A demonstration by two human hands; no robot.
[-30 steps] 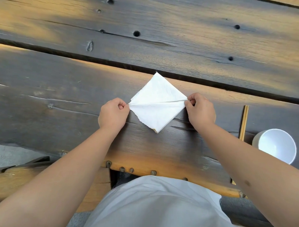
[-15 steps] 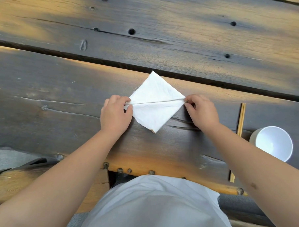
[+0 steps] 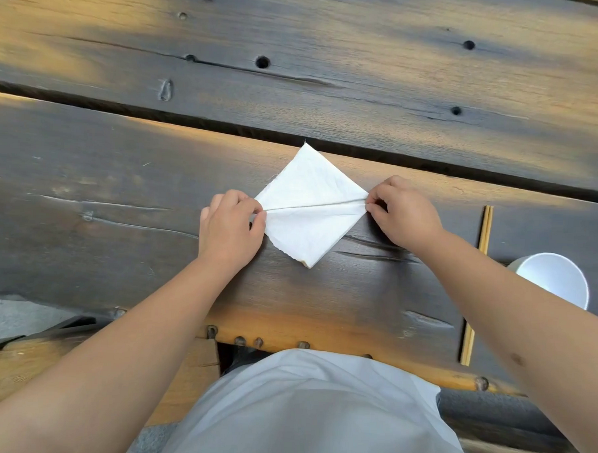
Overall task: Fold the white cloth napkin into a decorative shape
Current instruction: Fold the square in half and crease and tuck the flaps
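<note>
Both hands pinch the white cloth napkin (image 3: 310, 206) at opposite ends of a raised crease. The left hand (image 3: 229, 228) grips the 9 o'clock corner between curled fingers and thumb, and the right hand (image 3: 403, 212) pinches the 3 o'clock corner the same way. Between them the fold line runs taut, slightly higher at the right end.

This folded white square lies as a diamond on the dark weathered wooden plank table (image 3: 120, 198), with one point at 12 o'clock just short of the gap between two planks, and the opposite point at 6 o'clock showing stacked, layered edges.

Compared with half a second ago, little has altered: the left hand's fingers sit a touch more open over the corner, its thumb tip pressing at the crease end, while the right hand keeps its pinch in nearly the same spot. A second ago the left hand was a tighter fist with knuckles turned up, and the crease looked shallower.

At 3 o'clock from the napkin, well apart, a pair of pale wooden chopsticks (image 3: 484, 231) lies lengthwise, partly hidden by the right forearm. Beyond them, toward 4 o'clock, stands a white round cup (image 3: 552, 276), also partly covered by that arm.
</note>
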